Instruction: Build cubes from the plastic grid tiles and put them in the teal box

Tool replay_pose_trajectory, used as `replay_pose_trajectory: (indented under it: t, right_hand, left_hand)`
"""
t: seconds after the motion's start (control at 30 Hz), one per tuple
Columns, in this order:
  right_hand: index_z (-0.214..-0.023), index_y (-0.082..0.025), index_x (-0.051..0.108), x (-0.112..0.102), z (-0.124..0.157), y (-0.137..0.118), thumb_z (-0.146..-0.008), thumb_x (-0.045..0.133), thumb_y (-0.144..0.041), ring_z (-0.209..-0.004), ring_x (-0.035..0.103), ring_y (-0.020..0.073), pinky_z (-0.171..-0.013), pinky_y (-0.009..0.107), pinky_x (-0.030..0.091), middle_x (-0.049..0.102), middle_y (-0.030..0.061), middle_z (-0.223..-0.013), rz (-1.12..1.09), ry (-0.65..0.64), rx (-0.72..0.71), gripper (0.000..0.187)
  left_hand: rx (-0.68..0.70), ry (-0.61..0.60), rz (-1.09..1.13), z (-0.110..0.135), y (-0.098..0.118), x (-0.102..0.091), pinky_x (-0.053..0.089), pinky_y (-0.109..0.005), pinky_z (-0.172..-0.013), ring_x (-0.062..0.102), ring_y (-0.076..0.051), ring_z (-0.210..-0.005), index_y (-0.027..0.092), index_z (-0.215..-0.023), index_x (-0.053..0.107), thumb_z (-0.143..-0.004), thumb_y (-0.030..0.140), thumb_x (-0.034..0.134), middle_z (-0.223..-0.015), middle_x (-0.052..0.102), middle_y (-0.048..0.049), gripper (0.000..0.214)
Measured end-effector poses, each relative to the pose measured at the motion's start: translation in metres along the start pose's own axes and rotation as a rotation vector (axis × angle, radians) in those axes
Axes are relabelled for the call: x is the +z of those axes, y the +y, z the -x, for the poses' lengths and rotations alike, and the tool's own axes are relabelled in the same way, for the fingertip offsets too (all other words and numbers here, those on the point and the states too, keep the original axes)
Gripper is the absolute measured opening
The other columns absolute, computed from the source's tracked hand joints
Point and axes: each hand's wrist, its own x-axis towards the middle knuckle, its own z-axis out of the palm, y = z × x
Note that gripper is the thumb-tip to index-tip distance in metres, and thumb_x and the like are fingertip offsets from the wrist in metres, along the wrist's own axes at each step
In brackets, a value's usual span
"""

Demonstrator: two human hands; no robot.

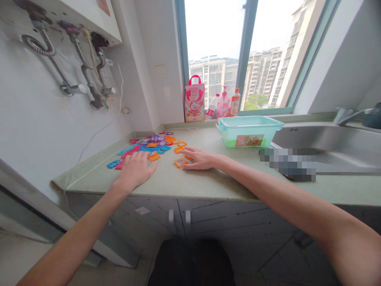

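A pile of colourful interlocking plastic tiles (pixel 154 149) in blue, purple, pink and orange lies on the counter near the left wall. My left hand (pixel 136 169) rests at the pile's near edge with its fingers spread over pink and blue pieces. Just to the right of it lies an orange tile (pixel 154 156). My right hand (pixel 199 159) reaches in from the right, fingers stretched out over a few orange tiles. One orange tile (pixel 180 163) with a pale centre sits by its thumb. Other pieces are partly hidden under that hand.
On the pale counter (pixel 166 184) stands a turquoise plastic tub (pixel 253 126), right of the tiles. Beyond it is a steel sink (pixel 336 145), with a blurred dark item at its rim. A pink bag (pixel 195 101) and several bottles line the window.
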Motion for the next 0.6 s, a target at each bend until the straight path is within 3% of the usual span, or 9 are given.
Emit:
replay_pose_trajectory:
  t: [0.07,0.17,0.3,0.37,0.47,0.6]
  right_hand:
    - [-0.166,-0.026,0.04,0.001,0.0,0.004,-0.095,0.059,-0.075,-0.155,0.041,0.0365,-0.128,0.055,0.033,0.041,0.016,-0.17,-0.01,0.006,-0.009,0.088]
    - [-0.165,-0.027,0.04,0.003,-0.001,0.006,-0.094,0.057,-0.078,-0.157,0.039,0.0357,-0.127,0.056,0.033,0.04,0.016,-0.17,-0.017,0.015,-0.027,0.089]
    - [-0.166,-0.026,0.04,0.001,-0.001,0.005,-0.095,0.059,-0.075,-0.157,0.039,0.0351,-0.127,0.056,0.034,0.041,0.0164,-0.169,-0.017,0.015,-0.039,0.089]
    - [-0.166,-0.027,0.04,-0.001,-0.001,0.005,-0.095,0.061,-0.072,-0.156,0.041,0.0339,-0.128,0.054,0.032,0.043,0.0155,-0.168,-0.02,0.021,-0.057,0.087]
    - [-0.165,-0.028,0.042,-0.002,-0.001,0.006,-0.095,0.063,-0.07,-0.155,0.042,0.0325,-0.129,0.053,0.031,0.046,0.0136,-0.166,-0.035,0.033,-0.067,0.084]
    - [-0.165,-0.027,0.041,-0.001,-0.002,0.008,-0.092,0.064,-0.074,-0.156,0.041,0.0342,-0.13,0.053,0.031,0.044,0.0136,-0.168,-0.049,0.033,-0.033,0.09]
  left_hand:
    - [0.093,-0.085,0.032,-0.005,-0.004,0.007,0.024,-0.058,-0.127,0.044,-0.036,-0.152,0.014,-0.152,0.056,-0.101,0.051,0.044,-0.159,0.056,-0.018,0.064]
    - [0.167,-0.23,0.09,-0.011,-0.006,0.01,0.005,-0.066,-0.13,0.033,-0.035,-0.16,0.017,-0.16,0.05,-0.103,0.049,0.038,-0.169,0.044,-0.0133,0.066]
    - [0.24,-0.203,0.152,-0.012,-0.005,0.003,-0.002,-0.066,-0.131,0.038,-0.034,-0.157,0.023,-0.151,0.061,-0.103,0.051,0.043,-0.163,0.053,-0.0098,0.059]
    - [0.282,-0.167,0.203,-0.011,-0.005,-0.002,-0.001,-0.064,-0.132,0.045,-0.033,-0.153,0.025,-0.146,0.066,-0.102,0.051,0.047,-0.158,0.059,-0.0088,0.054]
    - [0.419,-0.15,0.311,-0.008,-0.002,-0.008,0.014,-0.06,-0.132,0.051,-0.031,-0.147,0.029,-0.144,0.068,-0.102,0.052,0.052,-0.155,0.062,-0.0064,0.051]
    - [0.674,-0.189,0.393,-0.013,0.011,-0.012,0.029,-0.05,-0.129,0.046,-0.029,-0.152,0.031,-0.157,0.055,-0.104,0.051,0.051,-0.164,0.052,-0.0052,0.057]
